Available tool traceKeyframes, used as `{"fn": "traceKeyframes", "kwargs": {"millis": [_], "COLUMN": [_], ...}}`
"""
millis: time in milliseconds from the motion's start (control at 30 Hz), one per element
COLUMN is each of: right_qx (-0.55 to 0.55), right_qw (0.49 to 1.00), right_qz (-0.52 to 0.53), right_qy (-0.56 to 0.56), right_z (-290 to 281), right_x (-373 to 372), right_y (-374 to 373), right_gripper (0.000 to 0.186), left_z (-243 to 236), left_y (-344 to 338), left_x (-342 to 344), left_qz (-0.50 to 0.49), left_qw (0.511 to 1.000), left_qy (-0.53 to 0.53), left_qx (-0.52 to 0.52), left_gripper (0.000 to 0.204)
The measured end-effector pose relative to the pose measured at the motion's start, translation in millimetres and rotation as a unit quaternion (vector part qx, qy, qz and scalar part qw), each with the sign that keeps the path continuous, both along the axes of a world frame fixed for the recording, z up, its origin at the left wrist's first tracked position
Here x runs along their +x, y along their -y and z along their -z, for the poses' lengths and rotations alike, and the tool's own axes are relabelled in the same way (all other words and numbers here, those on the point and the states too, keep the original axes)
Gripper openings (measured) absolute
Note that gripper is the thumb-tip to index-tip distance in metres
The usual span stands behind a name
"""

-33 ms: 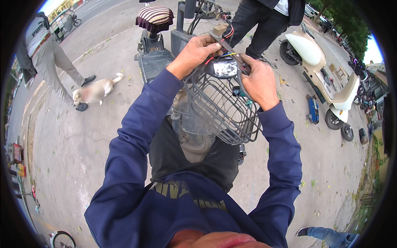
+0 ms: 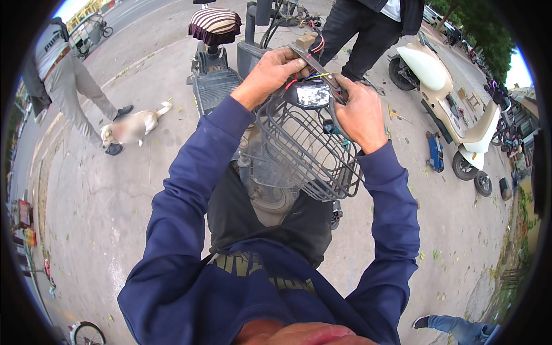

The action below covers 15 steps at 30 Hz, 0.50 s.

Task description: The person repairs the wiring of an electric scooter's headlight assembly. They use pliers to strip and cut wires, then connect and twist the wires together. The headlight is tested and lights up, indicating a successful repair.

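My right hand [image 2: 360, 112] grips the dark handles of a pair of scissors [image 2: 317, 65]. Their long grey blades slant up and left past the fingers of my left hand [image 2: 280, 70]. Thumb and fingers of that left hand are pinched together beside the blades; what lies between them is too small to make out. Red, yellow and blue wires [image 2: 317, 76] run around the blades. Just below sits the black headlight [image 2: 313, 94] of an electric bike, its lens reflecting brightly. A dark wire basket [image 2: 307, 149] hangs under it, in front of my legs.
The bike's striped seat [image 2: 215, 26] and footboard [image 2: 217, 87] stand beyond my left hand. A person in dark trousers [image 2: 359, 37] stands close ahead. Far left, another person [image 2: 75, 80] stands by a dog [image 2: 133, 127]. To the right are a cream scooter [image 2: 454, 95] and a blue tool [image 2: 435, 152].
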State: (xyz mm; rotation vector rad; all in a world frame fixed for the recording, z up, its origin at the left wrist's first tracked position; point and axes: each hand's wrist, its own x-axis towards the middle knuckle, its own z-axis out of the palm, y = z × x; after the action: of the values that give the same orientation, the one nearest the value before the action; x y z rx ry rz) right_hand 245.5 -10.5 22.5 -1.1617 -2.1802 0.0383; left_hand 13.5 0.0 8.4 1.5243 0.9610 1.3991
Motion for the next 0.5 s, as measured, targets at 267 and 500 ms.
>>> {"fn": "traceKeyframes", "kwargs": {"millis": [267, 500], "right_qx": [0.066, -0.1], "right_qw": [0.997, 0.991], "right_qz": [0.018, -0.071], "right_qy": [0.038, -0.062], "right_z": [-1.5, -1.3], "right_x": [-0.5, 0.6], "right_y": [-2.0, -19.7], "right_gripper": [0.048, 0.044], "left_z": [6.2, 14.1], "left_y": [-8.1, -14.5], "left_x": [-3.8, -6.8], "left_qz": [0.01, 0.004], "left_qw": [0.996, 0.997], "left_qy": [0.084, 0.081], "left_qx": [-0.039, -0.017], "left_gripper": [0.018, 0.02]}}
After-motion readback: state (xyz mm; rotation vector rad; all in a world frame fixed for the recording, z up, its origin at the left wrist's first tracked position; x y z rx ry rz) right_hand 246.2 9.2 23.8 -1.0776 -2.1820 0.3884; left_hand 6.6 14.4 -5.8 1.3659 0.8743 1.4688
